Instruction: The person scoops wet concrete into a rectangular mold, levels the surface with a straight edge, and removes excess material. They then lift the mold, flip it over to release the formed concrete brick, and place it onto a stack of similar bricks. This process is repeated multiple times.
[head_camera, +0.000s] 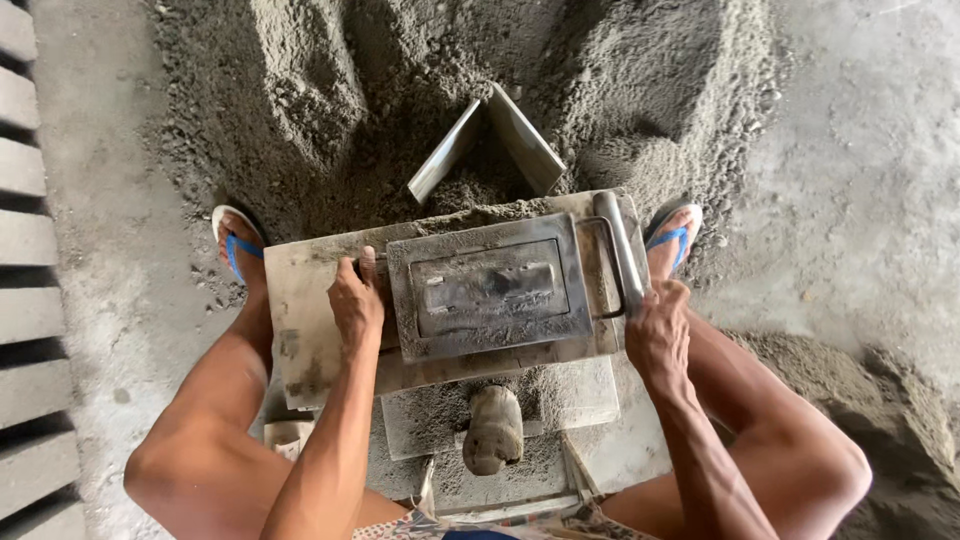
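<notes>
**A:** Where the view starts, right under the camera, what do you have?

**B:** I see a worn wooden mallet lying on a gritty grey slab, between the person's knees. Just beyond it sits a metal block mould, a rectangular steel box with a recessed press plate on top, resting on a flat board dusted with cement.

**A:** And the hands?

**B:** The left hand is curled closed on the mould's left side, fingers wrapped over its edge. The right hand grips the lower end of the mould's bar handle, which runs along the right side. Both are holding the mould, neither one spread wide.

**A:** What lies past the mould?

**B:** I see a foot in a blue-strapped sandal on either side, the left sandal beside the board and the right sandal just past the handle. Behind the mould two flat metal plates lean together in a V shape, stuck into a big heap of damp grey sand mix. At the far left edge I see a row of finished grey blocks on the concrete floor.
</notes>
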